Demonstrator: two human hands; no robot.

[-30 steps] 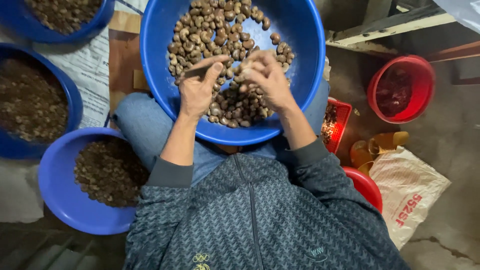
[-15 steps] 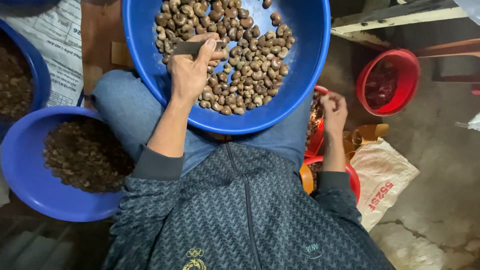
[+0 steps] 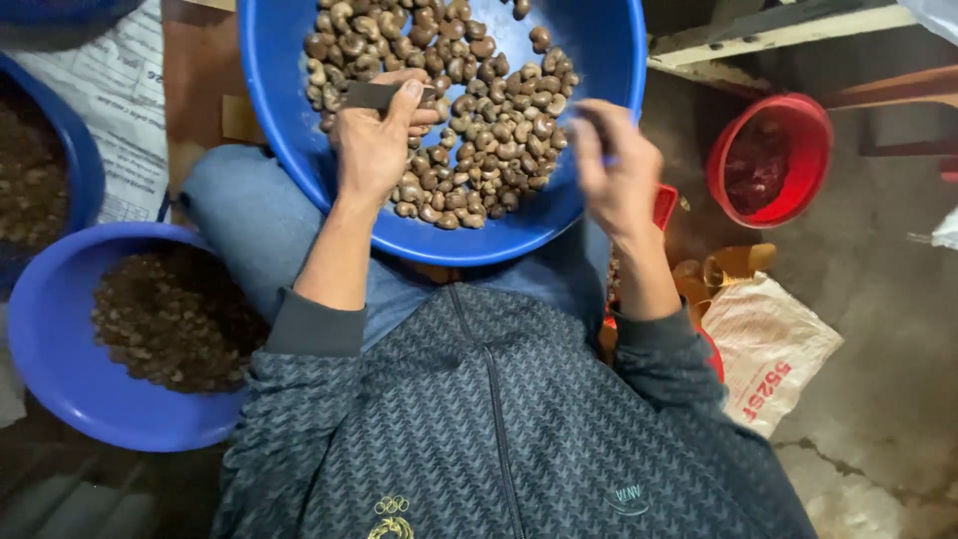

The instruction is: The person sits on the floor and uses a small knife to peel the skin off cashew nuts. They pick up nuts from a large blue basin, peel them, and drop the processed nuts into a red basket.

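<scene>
A large blue basin (image 3: 299,140) rests on my lap, filled with brown cashew nuts (image 3: 479,130). My left hand (image 3: 374,145) lies over the nuts inside the basin, its fingers closed around a small dark flat tool (image 3: 377,95). My right hand (image 3: 614,170) hovers blurred over the basin's right rim, fingers loosely curled; whether it holds anything is unclear.
A blue bowl of dark shell scraps (image 3: 120,339) sits at my left knee, another blue bowl (image 3: 45,180) behind it. A red bucket (image 3: 773,160) stands at the right, a red container (image 3: 664,205) near my right hip. A printed sack (image 3: 768,349) lies on the floor.
My right hand went from the basin down to the red container at my right side, then rose back to the basin's rim. My left hand stayed on the nuts with the tool.
</scene>
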